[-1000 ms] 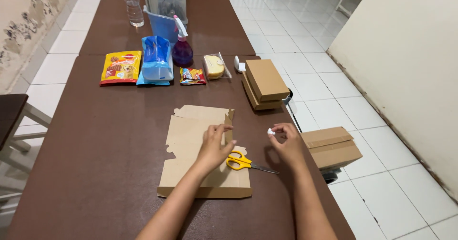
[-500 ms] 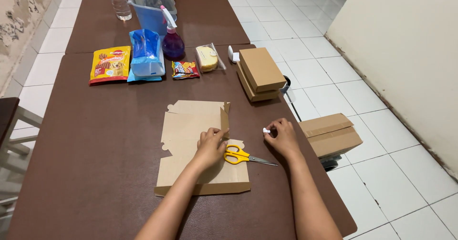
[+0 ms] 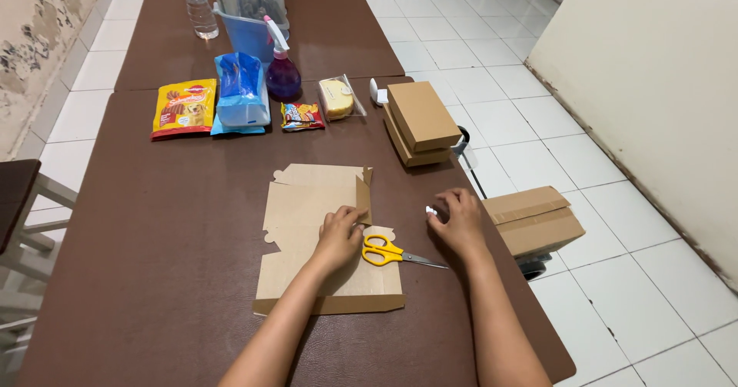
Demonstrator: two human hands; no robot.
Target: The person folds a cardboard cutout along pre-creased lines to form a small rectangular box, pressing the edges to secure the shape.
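Observation:
A flat, unfolded cardboard box blank (image 3: 311, 233) lies on the brown table (image 3: 169, 225), one side flap standing upright. My left hand (image 3: 338, 237) presses down on the blank next to that flap, fingers curled. Yellow-handled scissors (image 3: 392, 252) lie on the blank's right edge, just right of my left hand, blades pointing right. My right hand (image 3: 459, 222) rests on the table to the right of the scissors, its fingertips on a small white piece (image 3: 431, 211).
Two stacked closed cardboard boxes (image 3: 419, 122) sit at the table's right edge. Behind lie a yellow snack pouch (image 3: 183, 108), a blue bag (image 3: 241, 91), a purple spray bottle (image 3: 281, 72), small packets and a wrapped cake (image 3: 337, 99). A cardboard carton (image 3: 534, 222) stands on the floor.
My right hand has lowered the small white piece from above the table to the tabletop. My left hand stays on the blank. The camera view shifted slightly.

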